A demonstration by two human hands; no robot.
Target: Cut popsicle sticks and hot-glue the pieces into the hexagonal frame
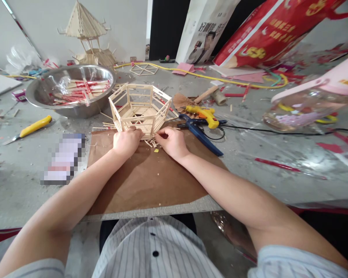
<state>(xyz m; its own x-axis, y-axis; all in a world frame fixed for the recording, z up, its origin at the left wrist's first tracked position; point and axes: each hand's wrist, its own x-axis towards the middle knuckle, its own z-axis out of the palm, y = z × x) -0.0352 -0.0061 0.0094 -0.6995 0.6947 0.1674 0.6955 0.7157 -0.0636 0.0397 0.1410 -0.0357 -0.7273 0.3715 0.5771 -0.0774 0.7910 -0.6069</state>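
Observation:
A hexagonal frame of thin wooden sticks point(139, 109) stands on a brown board point(146, 179) in front of me. My left hand point(127, 141) is curled against the frame's near wall, fingers closed on its lower edge. My right hand point(171, 141) sits beside it on the right, fingers pinched together near loose stick pieces point(150, 143) at the frame's base. What the right fingers pinch is too small to make out.
A steel bowl point(40, 94) of sticks stands at the left, with a yellow-handled knife point(31, 128) in front of it. A yellow glue gun point(204, 114) and blue scissors point(201, 133) lie to the right. A finished stick pavilion point(85, 33) stands at the back. A plastic jar point(307, 102) lies far right.

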